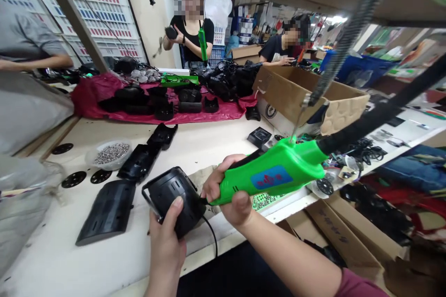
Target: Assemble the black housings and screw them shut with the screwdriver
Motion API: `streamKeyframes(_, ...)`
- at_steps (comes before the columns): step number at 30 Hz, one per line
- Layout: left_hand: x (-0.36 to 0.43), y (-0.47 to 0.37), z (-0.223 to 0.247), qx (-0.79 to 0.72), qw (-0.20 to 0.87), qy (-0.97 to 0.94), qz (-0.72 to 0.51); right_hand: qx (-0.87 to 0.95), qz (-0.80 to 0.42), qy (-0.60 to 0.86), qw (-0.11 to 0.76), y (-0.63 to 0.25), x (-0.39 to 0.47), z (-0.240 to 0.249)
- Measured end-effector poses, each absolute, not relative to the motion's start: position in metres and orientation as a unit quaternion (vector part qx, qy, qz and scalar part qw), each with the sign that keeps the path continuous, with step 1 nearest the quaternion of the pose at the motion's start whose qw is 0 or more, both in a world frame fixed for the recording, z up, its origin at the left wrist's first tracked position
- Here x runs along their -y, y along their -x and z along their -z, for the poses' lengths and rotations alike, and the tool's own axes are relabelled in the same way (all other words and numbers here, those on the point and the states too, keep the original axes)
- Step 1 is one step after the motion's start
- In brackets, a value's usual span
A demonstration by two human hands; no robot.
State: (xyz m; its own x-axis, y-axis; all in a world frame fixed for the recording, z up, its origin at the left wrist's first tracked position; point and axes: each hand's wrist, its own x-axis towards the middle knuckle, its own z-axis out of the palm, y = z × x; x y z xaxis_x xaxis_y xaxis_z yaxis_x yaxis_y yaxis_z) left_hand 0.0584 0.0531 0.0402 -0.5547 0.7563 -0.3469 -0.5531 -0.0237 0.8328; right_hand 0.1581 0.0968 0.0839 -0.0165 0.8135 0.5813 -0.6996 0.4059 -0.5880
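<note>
So the left hand [167,232] has a boxy black plastic housing with slots [174,183] gripped near the front edge of the white worktable [59,218], thumb pressed on the near face; the other fingers are mostly hidden behind it, so can't tell exactly how they sit; a thin black cable [213,232] runs down just beside it. The right hand [239,209] is wrapped snugly around a bright green plastic power screwdriver [237,178], its nose right at the housing's right side; can't tell if the bit is seated.

Label-wise, the tool wears a blue sticker with red characters [272,177], too blurry to read; the open brown cardboard box [289,79] has a round dark logo, also unreadable; another brown carton [334,227] under the table carries dark handwritten-looking marks, no luck there either.

Left of the housing lie a curved black plastic shell [106,211], flat black discs [74,179] and a translucent bowl [111,167] full of small metal screws [112,152].
</note>
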Motion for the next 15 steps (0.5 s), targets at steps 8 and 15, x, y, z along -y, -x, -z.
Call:
streamKeyframes(8, -0.054, -0.055, -0.039, -0.561, 0.483, -0.107, -0.664, 0.43, -0.575, 0.04, 0.695, -0.155, -0.113, -0.082)
streamKeyframes(15, -0.05, -0.04, -0.047, -0.573, 0.458, -0.104, -0.672, 0.478, -0.499, 0.114, 0.714, -0.187, -0.11, -0.102)
